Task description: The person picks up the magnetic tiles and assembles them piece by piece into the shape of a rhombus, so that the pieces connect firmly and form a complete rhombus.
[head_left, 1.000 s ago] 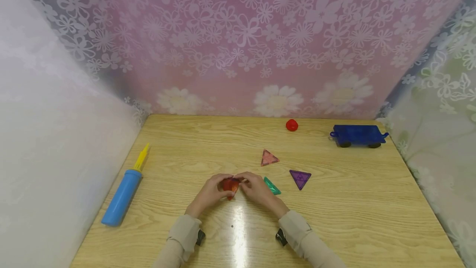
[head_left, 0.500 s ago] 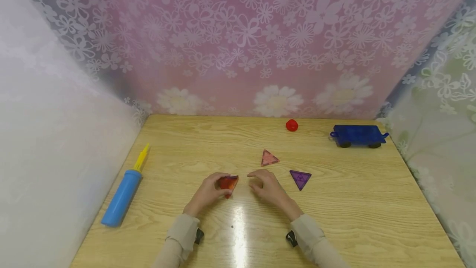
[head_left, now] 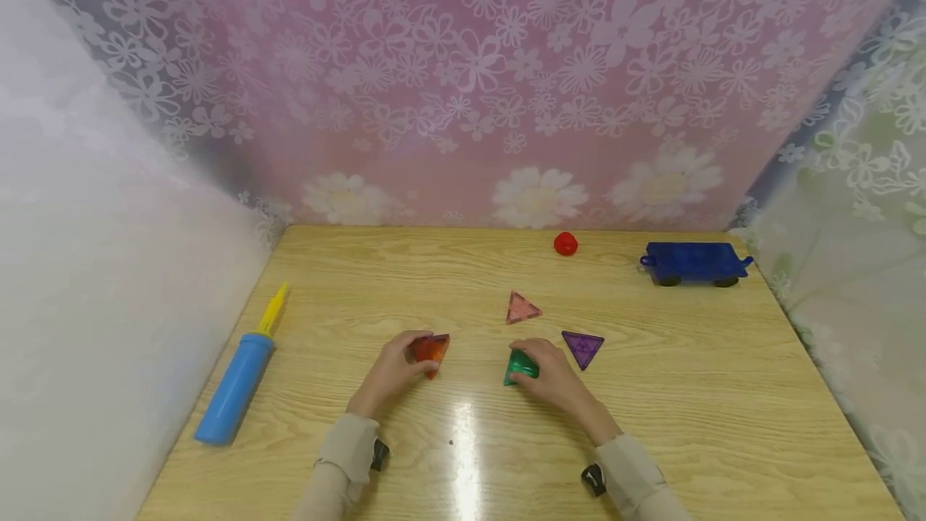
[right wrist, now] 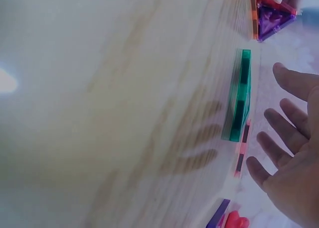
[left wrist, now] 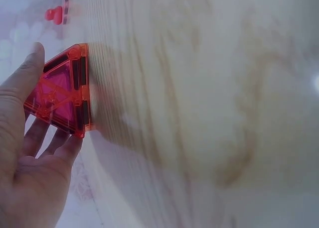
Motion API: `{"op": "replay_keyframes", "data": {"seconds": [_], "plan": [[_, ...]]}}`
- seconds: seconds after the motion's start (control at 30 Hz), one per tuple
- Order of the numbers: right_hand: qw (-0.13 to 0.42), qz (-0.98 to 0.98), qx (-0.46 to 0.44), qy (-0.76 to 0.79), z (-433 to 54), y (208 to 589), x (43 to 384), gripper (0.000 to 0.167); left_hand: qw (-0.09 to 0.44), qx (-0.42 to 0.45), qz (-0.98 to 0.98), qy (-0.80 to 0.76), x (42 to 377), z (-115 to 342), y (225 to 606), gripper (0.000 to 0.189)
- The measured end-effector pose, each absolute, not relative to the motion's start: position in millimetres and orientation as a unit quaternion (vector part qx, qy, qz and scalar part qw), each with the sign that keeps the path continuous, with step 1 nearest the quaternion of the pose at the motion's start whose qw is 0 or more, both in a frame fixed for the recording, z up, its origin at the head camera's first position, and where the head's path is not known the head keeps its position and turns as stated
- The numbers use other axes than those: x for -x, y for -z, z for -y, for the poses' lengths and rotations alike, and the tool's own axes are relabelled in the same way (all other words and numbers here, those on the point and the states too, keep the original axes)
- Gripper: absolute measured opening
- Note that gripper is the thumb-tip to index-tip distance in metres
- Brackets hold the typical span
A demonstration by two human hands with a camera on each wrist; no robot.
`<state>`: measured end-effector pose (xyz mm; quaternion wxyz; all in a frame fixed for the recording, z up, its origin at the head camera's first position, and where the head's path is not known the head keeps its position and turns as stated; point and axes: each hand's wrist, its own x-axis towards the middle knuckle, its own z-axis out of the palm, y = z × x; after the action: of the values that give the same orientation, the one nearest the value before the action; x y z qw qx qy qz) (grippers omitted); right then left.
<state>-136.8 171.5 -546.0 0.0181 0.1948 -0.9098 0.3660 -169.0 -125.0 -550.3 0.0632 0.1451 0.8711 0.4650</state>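
Observation:
My left hand grips a small pyramid of triangular magnetic tiles in red, orange and purple, close over the table. In the left wrist view, the thumb and fingers hold the tile pyramid at its sides. A green triangular magnetic tile lies flat under my right hand, which spreads its thumb and fingers over it. The right wrist view shows a gap between those fingers and the green tile. A pink triangular tile and a purple triangular tile lie nearby.
On the wooden table, a blue hand pump with a yellow nozzle lies at the left. A small red knob-like piece sits at the back, and a dark blue toy wagon base stands at the back right, near the wall.
My right hand has come off the pyramid and moved right, over the green tile. My left hand has shifted left with the pyramid in its grip.

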Motion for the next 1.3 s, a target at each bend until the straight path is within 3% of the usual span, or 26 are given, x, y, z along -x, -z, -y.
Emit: {"op": "replay_keyframes", "data": {"seconds": [0.17,0.63,1.3], "plan": [[-0.019,0.907,-0.158,-0.389,-177,546,133,0.052,0.055,-0.138,-0.868,-0.475,171,129,550,0.052],[-0.049,0.921,-0.109,-0.370,-184,549,120,0.054,0.062,-0.149,-0.867,-0.472,172,129,552,0.057],[-0.070,0.903,-0.150,-0.398,-169,554,113,0.051,0.061,-0.142,-0.871,-0.467,172,130,549,0.057]]}}
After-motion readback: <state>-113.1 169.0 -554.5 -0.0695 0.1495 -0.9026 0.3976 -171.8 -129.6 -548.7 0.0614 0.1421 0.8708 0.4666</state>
